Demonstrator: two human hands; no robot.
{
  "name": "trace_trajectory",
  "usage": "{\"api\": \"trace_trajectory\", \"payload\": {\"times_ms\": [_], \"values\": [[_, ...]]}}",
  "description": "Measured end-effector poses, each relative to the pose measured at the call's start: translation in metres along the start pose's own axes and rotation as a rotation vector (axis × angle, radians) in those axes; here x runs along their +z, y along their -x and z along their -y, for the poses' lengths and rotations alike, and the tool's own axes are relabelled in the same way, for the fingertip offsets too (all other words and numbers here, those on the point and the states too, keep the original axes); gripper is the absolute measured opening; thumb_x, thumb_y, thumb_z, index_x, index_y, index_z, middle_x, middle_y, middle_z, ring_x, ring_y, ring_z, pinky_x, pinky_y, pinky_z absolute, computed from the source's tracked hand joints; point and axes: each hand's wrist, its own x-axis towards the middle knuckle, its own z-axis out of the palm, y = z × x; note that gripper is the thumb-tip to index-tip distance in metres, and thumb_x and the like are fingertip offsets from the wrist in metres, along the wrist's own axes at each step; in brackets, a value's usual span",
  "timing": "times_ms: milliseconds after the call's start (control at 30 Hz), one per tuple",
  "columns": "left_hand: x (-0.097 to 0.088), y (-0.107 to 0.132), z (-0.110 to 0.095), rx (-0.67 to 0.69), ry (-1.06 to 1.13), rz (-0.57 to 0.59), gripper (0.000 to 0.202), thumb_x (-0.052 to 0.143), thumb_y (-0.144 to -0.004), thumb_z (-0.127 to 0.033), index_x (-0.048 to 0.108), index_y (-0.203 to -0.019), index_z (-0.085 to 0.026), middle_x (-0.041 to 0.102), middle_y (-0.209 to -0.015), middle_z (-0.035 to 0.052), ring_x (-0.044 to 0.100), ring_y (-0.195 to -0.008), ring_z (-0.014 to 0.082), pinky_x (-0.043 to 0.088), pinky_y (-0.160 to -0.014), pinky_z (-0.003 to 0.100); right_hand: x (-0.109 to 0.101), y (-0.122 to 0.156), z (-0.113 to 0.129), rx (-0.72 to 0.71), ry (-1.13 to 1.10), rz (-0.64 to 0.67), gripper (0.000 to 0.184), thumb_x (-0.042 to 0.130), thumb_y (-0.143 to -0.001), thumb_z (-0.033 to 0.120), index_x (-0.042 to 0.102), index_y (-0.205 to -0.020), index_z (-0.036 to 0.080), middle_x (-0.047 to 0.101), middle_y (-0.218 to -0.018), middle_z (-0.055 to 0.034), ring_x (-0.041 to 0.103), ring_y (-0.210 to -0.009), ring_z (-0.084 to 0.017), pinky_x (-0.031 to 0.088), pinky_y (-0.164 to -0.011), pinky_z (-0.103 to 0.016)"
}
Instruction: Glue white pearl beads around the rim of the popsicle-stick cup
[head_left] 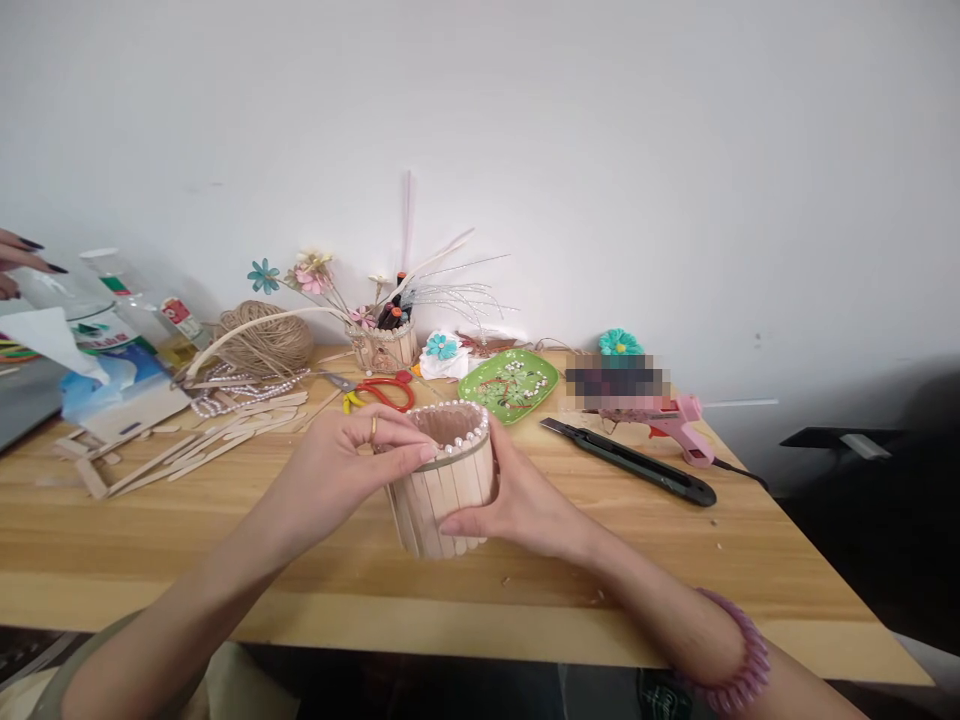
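Note:
A round pot made of upright wooden craft sticks (442, 500) is held tilted over the table, its open top turned partly towards me. A string of white pearl beads (471, 440) runs along its rim, with a thin cord band just below. My right hand (517, 492) wraps round the pot's right side, thumb across the front. At the near left of the rim, my left hand (367, 445) is closed in a pinch on the bead string, thumb outside and fingers reaching over the edge. Those fingers cover part of the beads.
Behind the pot lie red-and-yellow scissors (382, 392) and a green tray (506, 412) of small beads. A utility knife (637, 465) and a pink glue gun (686, 425) are on the right. Loose craft sticks (202, 445) and twine (262, 338) lie left. Another person's hand (19, 260) shows far left.

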Motion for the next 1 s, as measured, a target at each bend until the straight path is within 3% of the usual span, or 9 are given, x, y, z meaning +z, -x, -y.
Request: {"api": "trace_trajectory", "payload": {"times_ms": [333, 1000], "values": [[-0.003, 0.0005, -0.0011, 0.02, -0.104, 0.025, 0.011, 0.073, -0.061, -0.038, 0.079, -0.064, -0.03, 0.075, -0.082, 0.0037, 0.065, -0.086, 0.0248, 0.049, -0.087, 0.042, -0.0001, 0.0001, 0.0034, -0.023, 0.022, 0.003, 0.096, 0.089, -0.058, 0.036, 0.037, -0.139, 0.026, 0.052, -0.139, -0.0073, 0.049, -0.127, -0.028, 0.04, -0.107, -0.046], [-0.0025, 0.002, 0.0003, 0.072, -0.116, -0.001, 0.012, 0.073, -0.063, -0.04, 0.08, -0.064, -0.03, 0.073, -0.084, 0.0039, 0.066, -0.083, 0.0236, 0.051, -0.086, 0.04, -0.0016, -0.0018, 0.0066, -0.052, 0.009, 0.02, 0.093, 0.089, -0.059, 0.034, 0.039, -0.137, 0.023, 0.051, -0.142, -0.0084, 0.048, -0.13, -0.026, 0.035, -0.112, -0.045]]}}
